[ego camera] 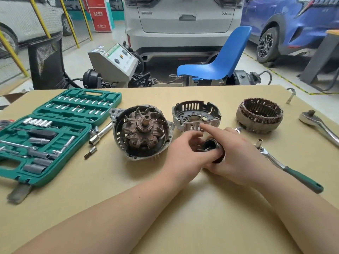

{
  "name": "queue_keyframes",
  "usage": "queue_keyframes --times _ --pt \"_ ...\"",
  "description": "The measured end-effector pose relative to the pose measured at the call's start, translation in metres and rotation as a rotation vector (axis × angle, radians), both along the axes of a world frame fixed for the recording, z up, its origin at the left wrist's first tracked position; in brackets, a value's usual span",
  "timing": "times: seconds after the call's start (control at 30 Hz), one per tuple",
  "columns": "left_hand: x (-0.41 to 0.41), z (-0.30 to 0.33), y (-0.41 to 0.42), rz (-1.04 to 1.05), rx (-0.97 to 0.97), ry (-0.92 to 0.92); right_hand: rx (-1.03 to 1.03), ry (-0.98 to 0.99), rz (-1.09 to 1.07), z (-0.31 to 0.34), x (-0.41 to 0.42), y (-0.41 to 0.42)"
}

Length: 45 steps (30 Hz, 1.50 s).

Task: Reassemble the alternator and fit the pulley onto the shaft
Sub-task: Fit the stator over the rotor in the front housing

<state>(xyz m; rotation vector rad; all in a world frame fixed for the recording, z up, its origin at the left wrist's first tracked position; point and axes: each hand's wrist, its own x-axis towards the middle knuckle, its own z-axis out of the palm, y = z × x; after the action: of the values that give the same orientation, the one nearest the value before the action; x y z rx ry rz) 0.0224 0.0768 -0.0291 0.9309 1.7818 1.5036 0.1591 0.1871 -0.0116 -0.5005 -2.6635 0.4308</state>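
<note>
Rust-brown rotor sits in front housing; rear housing and stator apart on tabletop: assembly barely begun, I judge. My right hand grips pulley, forefinger extended; my left hand pinches at its rim. Green socket case open, holds sockets, bits.

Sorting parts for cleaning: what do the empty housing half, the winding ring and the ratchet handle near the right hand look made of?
Empty housing half: looks like cast aluminium, dull grey with a matte, slotted wall. Winding ring: seems copper wire coils in a steel core, brown and tarnished, with grimy wrap outside. Ratchet: shiny chromed steel head and shaft; dark green grip, probably plastic or rubber.
</note>
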Motion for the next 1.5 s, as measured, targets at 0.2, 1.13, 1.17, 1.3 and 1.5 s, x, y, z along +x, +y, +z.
queue_keyframes --times 0.2,1.13,1.17,1.3,1.5 --pt "-0.002 0.0 -0.004 0.035 0.113 -0.301 -0.336 0.122 0.04 -0.002 0.0 0.006" --pt "-0.001 -0.013 -0.02 -0.38 -0.368 1.071 -0.464 0.263 -0.211 0.0 0.019 0.031" --pt "-0.002 -0.013 -0.019 -0.377 -0.355 1.068 -0.464 0.265 -0.226 0.0 0.019 0.031" --pt "-0.005 -0.008 -0.017 -0.365 -0.312 1.016 -0.427 0.234 -0.321 -0.001 0.019 0.032" --pt "-0.008 0.005 -0.031 -0.193 0.03 0.695 -0.231 0.122 -0.453 -0.003 0.021 0.034"
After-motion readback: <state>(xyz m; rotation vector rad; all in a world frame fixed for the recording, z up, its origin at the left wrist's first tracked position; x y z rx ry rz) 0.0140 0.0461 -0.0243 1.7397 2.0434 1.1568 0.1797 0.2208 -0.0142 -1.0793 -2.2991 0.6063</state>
